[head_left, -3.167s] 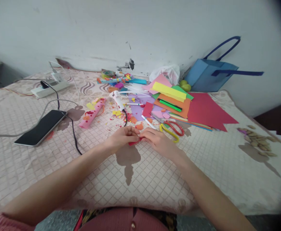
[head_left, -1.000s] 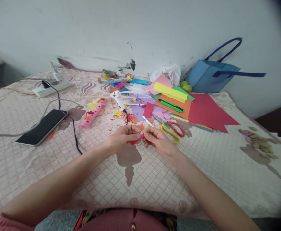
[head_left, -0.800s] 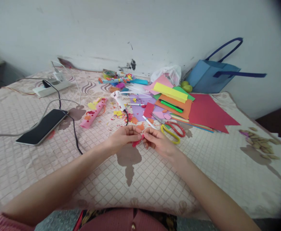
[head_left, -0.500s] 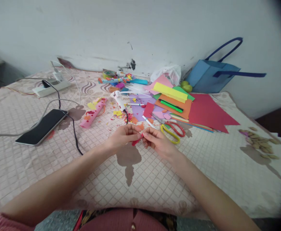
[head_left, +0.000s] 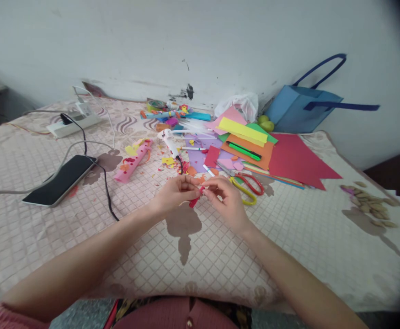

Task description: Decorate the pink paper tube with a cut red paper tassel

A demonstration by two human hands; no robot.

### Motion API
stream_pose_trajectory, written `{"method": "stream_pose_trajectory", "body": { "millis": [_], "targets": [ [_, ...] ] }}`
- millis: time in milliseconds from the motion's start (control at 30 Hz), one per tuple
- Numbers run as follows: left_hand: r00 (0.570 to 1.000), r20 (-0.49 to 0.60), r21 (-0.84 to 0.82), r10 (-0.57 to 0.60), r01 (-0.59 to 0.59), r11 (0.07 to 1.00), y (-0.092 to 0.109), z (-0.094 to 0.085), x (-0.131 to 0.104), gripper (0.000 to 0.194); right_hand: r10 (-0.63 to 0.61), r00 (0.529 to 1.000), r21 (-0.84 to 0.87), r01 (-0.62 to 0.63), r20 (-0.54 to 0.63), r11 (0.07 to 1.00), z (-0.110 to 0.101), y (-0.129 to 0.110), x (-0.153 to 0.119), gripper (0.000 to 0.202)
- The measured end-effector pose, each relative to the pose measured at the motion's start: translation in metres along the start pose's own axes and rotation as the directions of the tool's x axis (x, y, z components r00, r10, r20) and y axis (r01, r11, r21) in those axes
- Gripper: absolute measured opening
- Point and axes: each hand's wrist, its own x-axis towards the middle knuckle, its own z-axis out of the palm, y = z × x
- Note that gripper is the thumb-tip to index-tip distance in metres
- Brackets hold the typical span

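A small strip of red paper (head_left: 194, 201) is pinched between the fingertips of my left hand (head_left: 177, 194), and one end of it hangs below them. My right hand (head_left: 225, 198) has its thumb and forefinger closed at the strip's upper end, close against the left fingertips. Just beyond the right hand lie scissors (head_left: 249, 187) with one red and one yellow handle. A white glue gun (head_left: 169, 142) rests past the left hand, its black cord running toward me. Paper scraps (head_left: 182, 167) are scattered around it.
On the left are a phone (head_left: 61, 180), cables, a power strip (head_left: 74, 125) and a decorated pink paper roll (head_left: 134, 161). Coloured sheets (head_left: 296, 160) with a green cutter (head_left: 243, 151) lie right of centre. A blue bag (head_left: 302, 107) stands behind; brown shells (head_left: 369, 203) lie far right.
My right fingers have shifted on the red paper strip, and the hand has turned slightly. More of the strip shows between the hands. My left hand stays nearly still.
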Motion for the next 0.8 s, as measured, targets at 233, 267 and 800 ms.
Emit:
{"method": "stream_pose_trajectory", "body": {
  "millis": [233,267,800],
  "targets": [
    [1.000,-0.001,0.009,-0.008,0.008,1.000,0.002,-0.001,0.000,0.036,-0.285,0.952,-0.292,0.305,0.110,0.906,-0.006,0.006,0.000,0.026],
    [1.000,0.005,0.008,-0.011,0.011,1.000,0.002,-0.001,0.000,0.037,-0.297,0.947,-0.303,0.320,0.122,0.898,-0.007,0.007,0.000,0.027],
    [0.998,0.053,0.028,-0.031,0.029,0.999,-0.002,-0.003,0.000,0.036,-0.273,0.955,-0.332,0.297,0.117,0.895,-0.006,0.010,-0.002,0.020]
  ]
}}
